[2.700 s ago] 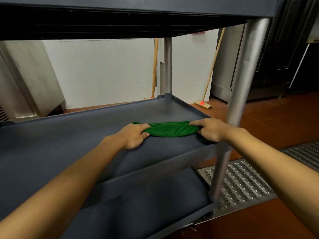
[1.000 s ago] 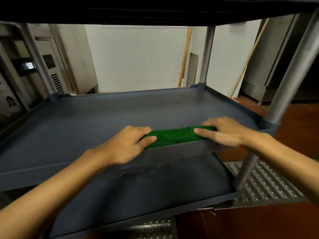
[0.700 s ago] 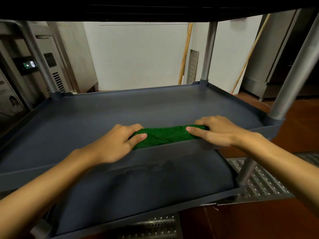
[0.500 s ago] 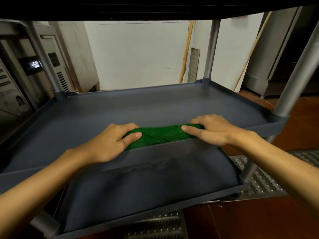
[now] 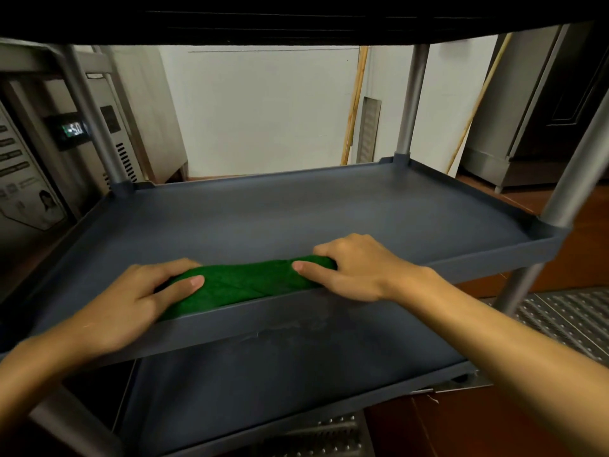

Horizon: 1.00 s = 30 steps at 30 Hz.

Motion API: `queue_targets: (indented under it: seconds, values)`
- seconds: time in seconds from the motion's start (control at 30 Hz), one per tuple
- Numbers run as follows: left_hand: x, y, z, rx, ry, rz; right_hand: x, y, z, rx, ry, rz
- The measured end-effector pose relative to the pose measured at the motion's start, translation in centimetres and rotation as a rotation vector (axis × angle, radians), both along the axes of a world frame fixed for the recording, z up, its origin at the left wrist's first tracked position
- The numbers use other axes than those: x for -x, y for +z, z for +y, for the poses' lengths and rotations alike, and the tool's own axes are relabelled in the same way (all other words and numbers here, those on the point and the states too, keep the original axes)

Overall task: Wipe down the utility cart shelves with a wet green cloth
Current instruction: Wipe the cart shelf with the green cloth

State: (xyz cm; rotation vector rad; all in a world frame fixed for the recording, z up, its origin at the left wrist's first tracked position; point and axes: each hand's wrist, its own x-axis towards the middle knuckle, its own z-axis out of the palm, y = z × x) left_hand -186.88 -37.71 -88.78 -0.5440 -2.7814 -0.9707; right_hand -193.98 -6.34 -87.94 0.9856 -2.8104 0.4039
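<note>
Background: wall, steel units, floor.
Far: white wall (image 5: 263, 110) with a vent grille (image 5: 370, 130), a wooden handle (image 5: 354, 107) leaning just left of it; second wooden handle (image 5: 478, 103) leans further right, beside a steel cabinet (image 5: 504, 127) and a dark door (image 5: 570, 103). Left: steel unit (image 5: 131, 133) with louvre slots and a lit digital display (image 5: 74, 130) — printed label plate (image 5: 29, 192) nearer. Near right: perforated metal floor grate (image 5: 566, 321) in red-brown floor (image 5: 494, 430).

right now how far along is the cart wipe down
Looks done: most of the dark grey plastic middle shelf, bare of visible dirt. In hand: left hand and right hand grip the rolled green cloth at its front lip. Left: the lower grey shelf, pale smears near its front; the top shelf shows only its underside.
</note>
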Motion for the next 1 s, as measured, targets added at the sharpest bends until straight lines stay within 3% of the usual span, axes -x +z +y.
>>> queue_targets:
  seconds: [0.4,0.7,0.87,1.0]
  values:
    - [-2.8,0.4,-3.8,-0.11,0.091,0.023,-1.3,-0.3,-5.4,0.043,0.112,0.074]
    - [-1.1,2.2,-4.8,0.131,0.104,-0.015,3.6,1.5,-6.2,0.106,0.114,-0.165]
    - [1.5,2.8,-6.1,0.307,0.289,0.08,8.2,1.5,-7.4,0.088,0.054,-0.082]
    - [-0.1,2.0,-5.5,0.352,0.158,0.167,7.9,0.6,-7.3,0.139,0.205,-0.064]
